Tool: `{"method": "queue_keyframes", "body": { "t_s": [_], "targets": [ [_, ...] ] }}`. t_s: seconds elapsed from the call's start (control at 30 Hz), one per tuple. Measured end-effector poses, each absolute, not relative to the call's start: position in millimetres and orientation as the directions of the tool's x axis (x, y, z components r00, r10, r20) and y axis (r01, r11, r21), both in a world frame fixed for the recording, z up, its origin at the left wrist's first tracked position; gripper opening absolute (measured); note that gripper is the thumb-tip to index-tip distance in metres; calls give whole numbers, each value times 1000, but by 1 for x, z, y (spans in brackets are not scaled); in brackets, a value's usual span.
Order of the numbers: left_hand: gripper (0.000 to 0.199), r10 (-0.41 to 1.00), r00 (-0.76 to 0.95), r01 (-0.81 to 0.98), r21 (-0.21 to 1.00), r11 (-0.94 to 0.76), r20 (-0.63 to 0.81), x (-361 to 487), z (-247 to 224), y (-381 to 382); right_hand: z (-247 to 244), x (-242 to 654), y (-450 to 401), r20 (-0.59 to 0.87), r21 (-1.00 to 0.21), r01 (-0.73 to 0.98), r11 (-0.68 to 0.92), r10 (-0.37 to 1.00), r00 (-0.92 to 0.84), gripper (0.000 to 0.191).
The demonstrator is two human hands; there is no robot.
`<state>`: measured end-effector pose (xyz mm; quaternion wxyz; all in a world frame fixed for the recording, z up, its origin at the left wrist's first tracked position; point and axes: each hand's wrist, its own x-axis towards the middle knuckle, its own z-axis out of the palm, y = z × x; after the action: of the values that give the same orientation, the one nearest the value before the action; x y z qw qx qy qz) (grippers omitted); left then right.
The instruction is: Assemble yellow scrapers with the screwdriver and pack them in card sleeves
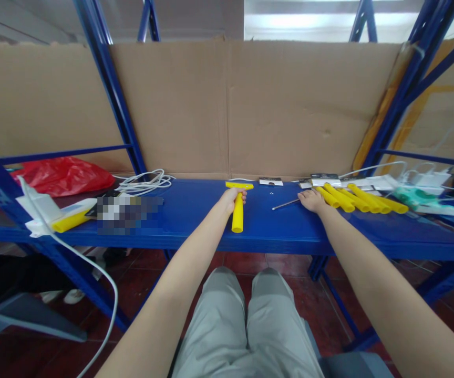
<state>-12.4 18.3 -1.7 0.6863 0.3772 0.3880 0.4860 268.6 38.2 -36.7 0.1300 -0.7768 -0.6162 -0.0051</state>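
My left hand (233, 199) is closed around the neck of a yellow T-shaped scraper (237, 218). Its flat crosspiece points away from me, and its thick round handle hangs toward the front edge of the blue table (195, 210). On the right, my right hand (311, 200) lies low on the tabletop with curled fingers over the near end of a screwdriver (284, 205). The thin metal shaft sticks out to the left; the handle is hidden under the hand. Just beside that hand, several yellow handles (359, 200) lie in a slanted row.
Small black-and-white cards (271, 181) lie along the back, before a cardboard wall (227, 110). White cables (148, 181), a red plastic bag (67, 176) and another yellow handle (71, 221) are at left. Power adapters (427, 181) sit at right. Blue posts (109, 79) flank the table.
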Motion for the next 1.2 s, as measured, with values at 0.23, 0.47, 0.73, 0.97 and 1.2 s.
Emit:
{"method": "queue_keyframes", "body": {
  "t_s": [0.23, 0.47, 0.73, 0.97, 1.2],
  "targets": [
    [14, 959, 214, -372, 893, 254, -183, -12, -2, 22, -34, 276, 37, 203, -354, 931, -91, 964, 172, 47],
    [16, 966, 201, -357, 906, 227, -163, -12, -1, 19, -35, 282, 28, 231, -292, 956, 37, 972, 33, 41],
    [18, 972, 179, -315, 927, 204, -153, -11, 0, 15, -27, 267, 17, 298, -180, 983, -41, 950, 94, 37],
    [15, 973, 58, -105, 968, 227, -222, -7, -6, 17, -26, 263, 18, 406, -205, 975, 91, 914, 0, 31],
    [13, 975, 77, 9, 978, 208, -208, -7, -7, 17, -28, 269, 24, 578, -222, 959, 176, 816, -16, 28]
  ]
}}
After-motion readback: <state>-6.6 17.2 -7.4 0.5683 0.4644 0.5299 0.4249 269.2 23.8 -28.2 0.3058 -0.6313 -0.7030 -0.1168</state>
